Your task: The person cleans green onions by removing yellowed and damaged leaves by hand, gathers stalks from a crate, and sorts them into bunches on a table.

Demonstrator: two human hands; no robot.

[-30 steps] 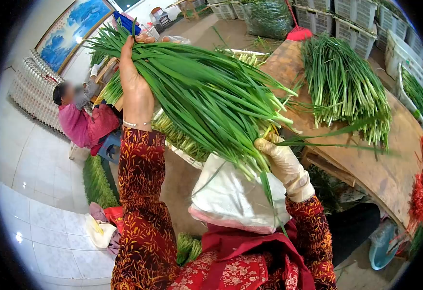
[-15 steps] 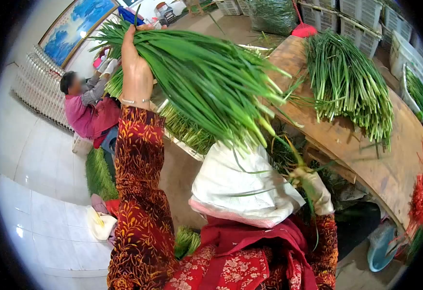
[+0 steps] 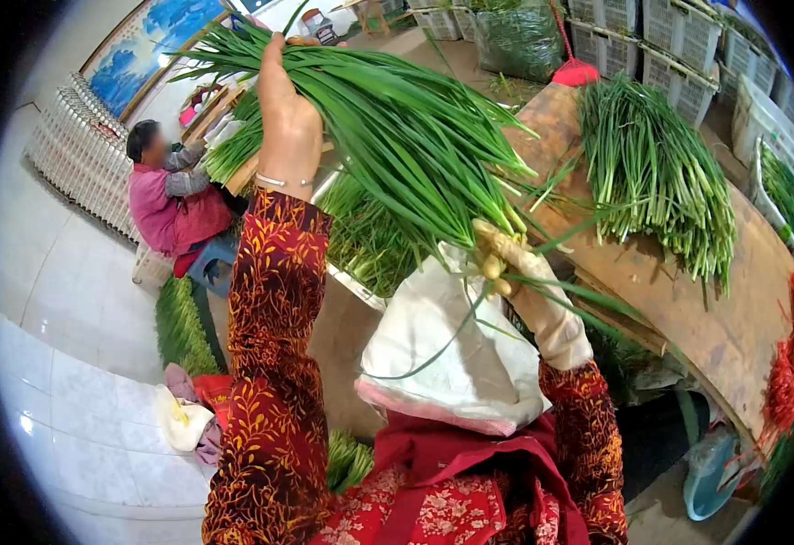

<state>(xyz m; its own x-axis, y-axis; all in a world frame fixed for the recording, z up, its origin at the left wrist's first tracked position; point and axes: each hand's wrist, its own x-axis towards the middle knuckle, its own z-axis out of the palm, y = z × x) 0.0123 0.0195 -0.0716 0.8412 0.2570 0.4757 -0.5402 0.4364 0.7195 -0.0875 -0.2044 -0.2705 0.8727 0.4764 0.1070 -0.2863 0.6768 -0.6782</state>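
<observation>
- Here's the long green bunch [image 3: 406,127], stretched slantwise between the two hands, leaf tips up and away past the left, pale stem ends down toward the right.
- Its long axis runs a clean diagonal, hand to hand, blades fanning a little along the far edge.
- Left hand [image 3: 290,118], bare, is clamped around the leafy end, thumb over the top, tips poking out beyond it!
- Right hand [image 3: 510,263], gloved, is right at the stem ends, fingers drawn together, pinching loose blades [image 3: 587,311] that trail off both ways; whether it grips the bunch's own stems too, I cannot tell.
- Just below the right hand, nearer the body, sits a white sack [image 3: 451,350].
- Out to the right of that glove, a second pile of greens [image 3: 655,173] rests on the wooden table [image 3: 687,282].
</observation>
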